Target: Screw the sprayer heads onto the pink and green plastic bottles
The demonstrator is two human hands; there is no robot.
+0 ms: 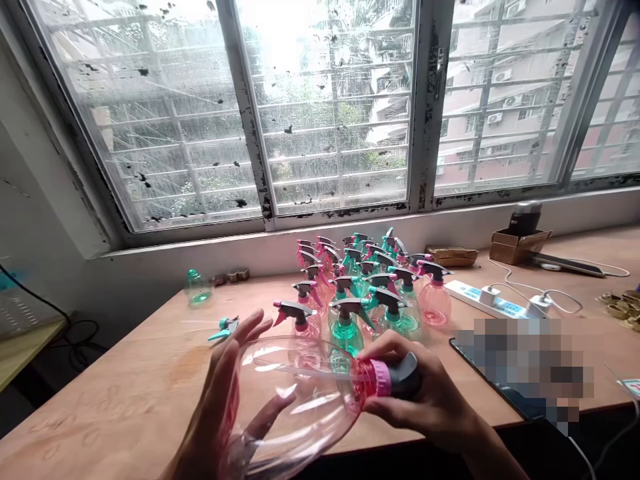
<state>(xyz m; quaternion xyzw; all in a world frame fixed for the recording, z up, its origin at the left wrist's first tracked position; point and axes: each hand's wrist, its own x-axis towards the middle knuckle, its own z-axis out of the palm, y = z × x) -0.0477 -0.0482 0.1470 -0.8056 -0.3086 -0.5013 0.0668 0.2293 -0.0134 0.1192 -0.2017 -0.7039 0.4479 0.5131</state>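
A clear pink spray bottle (300,413) lies tilted on its side in the air near the table's front edge. My left hand (215,393) cups its base, fingers stretched along the far side and the thumb showing through the plastic. At the neck, my right hand (425,387) is closed round the pink collar (381,378) and the dark grey spray head. Behind the bottle stand several pink and green spray bottles (345,333) with trigger heads on. Left of them lie a loose teal trigger head (226,328) and a green bottle without a head (198,290).
A tablet-like device (490,380), partly blurred out, lies on the right of the wooden table (125,380). A white power strip (485,298) with plugs and cables is behind it. Toward the window are a cardboard box (505,247) and a brown packet (453,257).
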